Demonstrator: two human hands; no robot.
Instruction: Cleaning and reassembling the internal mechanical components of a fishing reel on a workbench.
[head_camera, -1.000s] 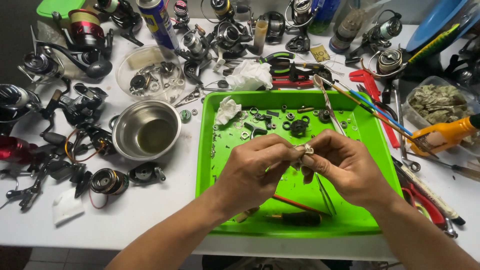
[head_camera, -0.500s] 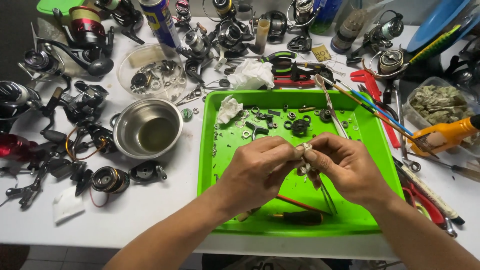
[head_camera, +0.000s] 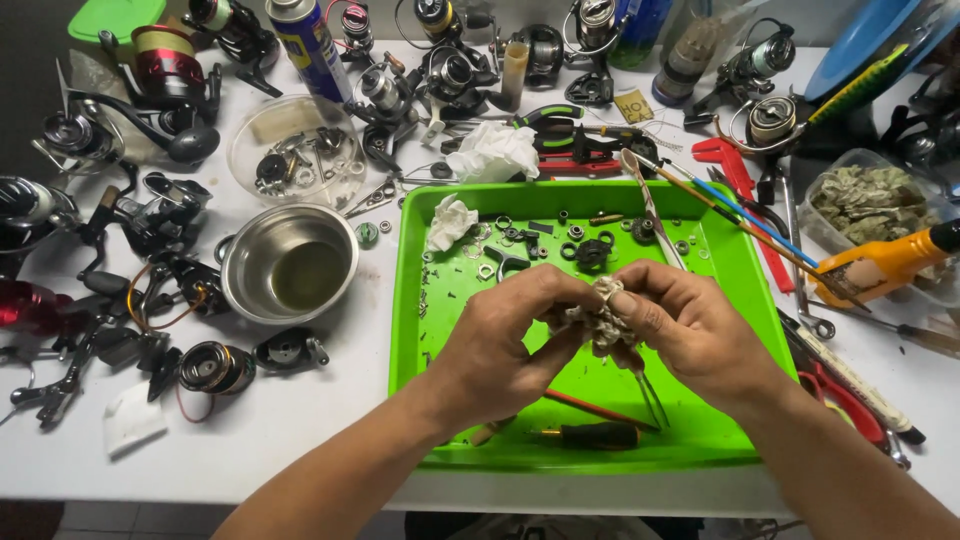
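Note:
My left hand and my right hand meet over the middle of a bright green tray. Together they pinch a crumpled, dirty scrap of tissue between thumbs and fingers. Whatever the tissue wraps is hidden. Thin metal tweezers stick down from under my right hand. Small washers, rings and a dark reel part lie scattered on the tray's far half. A white tissue wad sits at its far left corner.
A steel bowl with liquid stands left of the tray. Several fishing reels crowd the left and back. A spray can, pliers, an orange tool and a screwdriver lie around.
My hands have drawn closer together, and the crumpled tissue now bunches between my fingers where a small pale piece was held before.

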